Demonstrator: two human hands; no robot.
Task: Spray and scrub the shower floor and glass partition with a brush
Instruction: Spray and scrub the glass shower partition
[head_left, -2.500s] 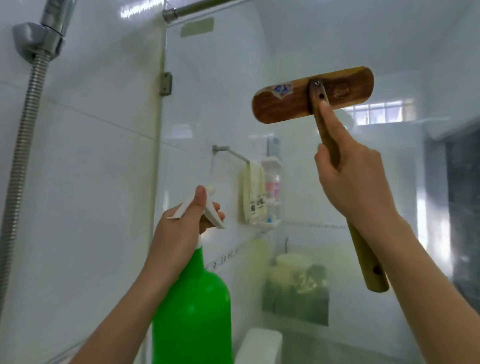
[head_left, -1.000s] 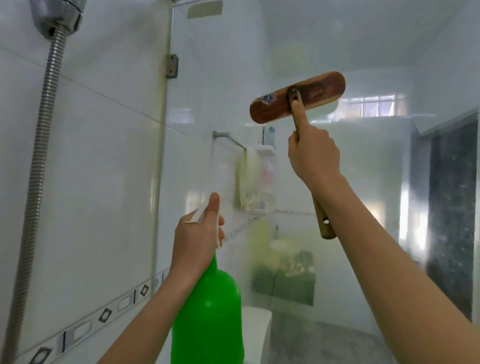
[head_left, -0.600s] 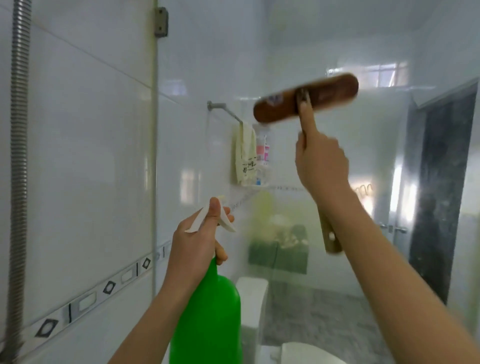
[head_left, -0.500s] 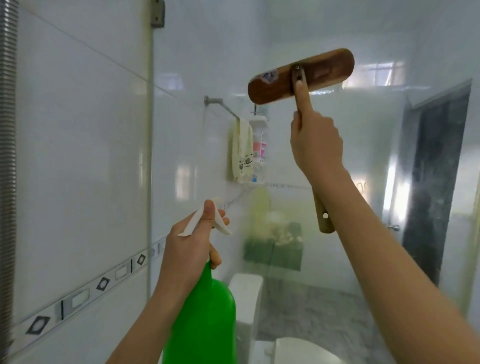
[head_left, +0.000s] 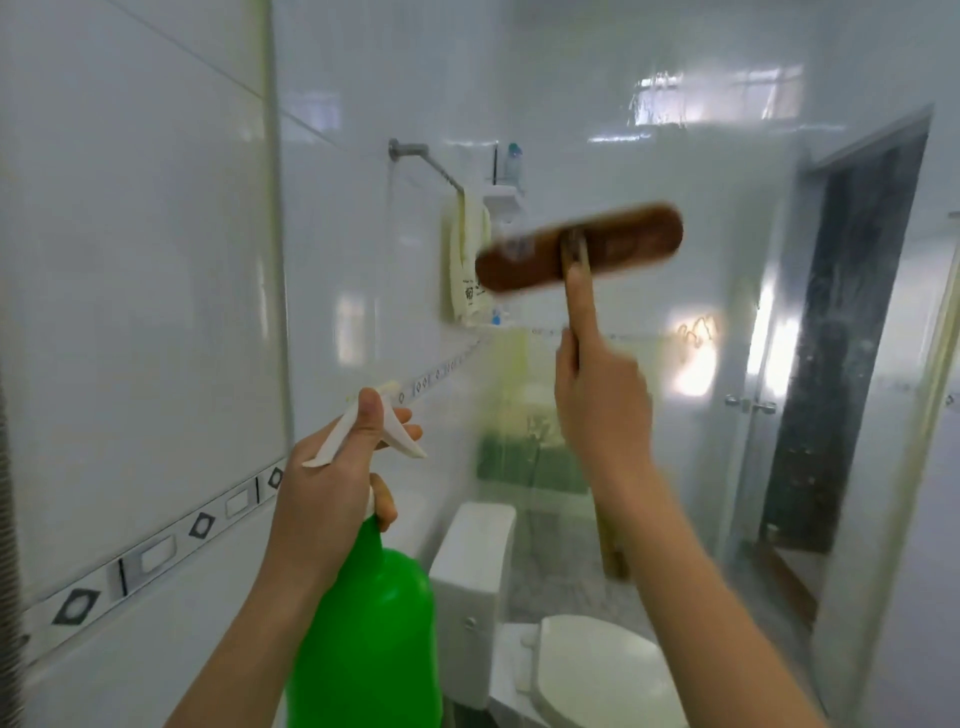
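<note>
Fingers of our right grip (head_left: 602, 410) wrap the brush (head_left: 631, 243) handle, forefinger laid along it up to the blurred head, which seems pressed to the glass partition (head_left: 571, 104) at mid height. We should bear down flat and overlap our strokes, while our left grip (head_left: 332, 488) holds the green spray bottle (head_left: 374, 623) by its neck, thumb on top.

Single head-worn view, facing forward, close to glass partition (head_left: 727, 364)

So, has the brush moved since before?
Yes, the brush, held in the right hand, went down. Half a second ago its head was above the towel rail; now it is below the rail, level with the towel.
</note>
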